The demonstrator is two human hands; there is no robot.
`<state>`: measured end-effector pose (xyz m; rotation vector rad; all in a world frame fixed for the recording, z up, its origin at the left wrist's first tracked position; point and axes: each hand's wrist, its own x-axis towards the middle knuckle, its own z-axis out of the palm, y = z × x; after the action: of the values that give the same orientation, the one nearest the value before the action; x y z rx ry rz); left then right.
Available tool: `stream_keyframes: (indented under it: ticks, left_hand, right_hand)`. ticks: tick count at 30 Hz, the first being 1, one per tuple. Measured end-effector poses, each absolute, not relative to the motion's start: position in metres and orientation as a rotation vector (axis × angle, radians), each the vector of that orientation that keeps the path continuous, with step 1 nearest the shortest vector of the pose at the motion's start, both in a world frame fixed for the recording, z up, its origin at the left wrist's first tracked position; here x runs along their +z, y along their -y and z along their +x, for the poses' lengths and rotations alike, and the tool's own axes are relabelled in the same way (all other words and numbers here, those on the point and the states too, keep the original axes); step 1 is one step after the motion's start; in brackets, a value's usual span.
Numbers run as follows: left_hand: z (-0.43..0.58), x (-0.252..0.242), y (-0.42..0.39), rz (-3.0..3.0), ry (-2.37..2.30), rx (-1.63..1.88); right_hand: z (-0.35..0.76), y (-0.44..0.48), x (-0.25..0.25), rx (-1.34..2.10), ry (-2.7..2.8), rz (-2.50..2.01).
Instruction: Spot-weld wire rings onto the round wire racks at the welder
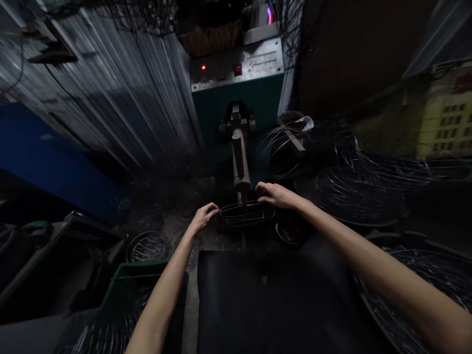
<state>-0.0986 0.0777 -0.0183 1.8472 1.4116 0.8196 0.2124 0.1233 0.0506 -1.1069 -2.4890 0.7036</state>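
An oval wire frame (245, 215) with thin cross wires sits just below the tip of a green machine's jutting arm (240, 162). My left hand (202, 217) pinches the frame's left end between thumb and fingers. At its upper right, my right hand (276, 194) has its fingers closed on the rim, close beside the arm's tip. A short electrode-like rod (242, 198) under the arm meets the frame; whether they touch is too dark to tell.
The machine's panel (236, 64) has a lit red lamp. Wire rings (368, 191) are heaped at right, above a round tub of wire pieces (416, 290). A green crate (143, 268) stands lower left, near a blue panel (44, 157). A yellow crate (448, 123) is far right.
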Motion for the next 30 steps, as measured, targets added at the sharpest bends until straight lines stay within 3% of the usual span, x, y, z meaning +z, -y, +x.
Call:
stream_keyframes:
  ticks: [30]
  left_hand:
    - [-0.092, -0.017, -0.079, 1.78, -1.354, 0.859]
  right_hand:
    - [0.209, -0.114, 0.066, 0.661, 2.544, -1.343]
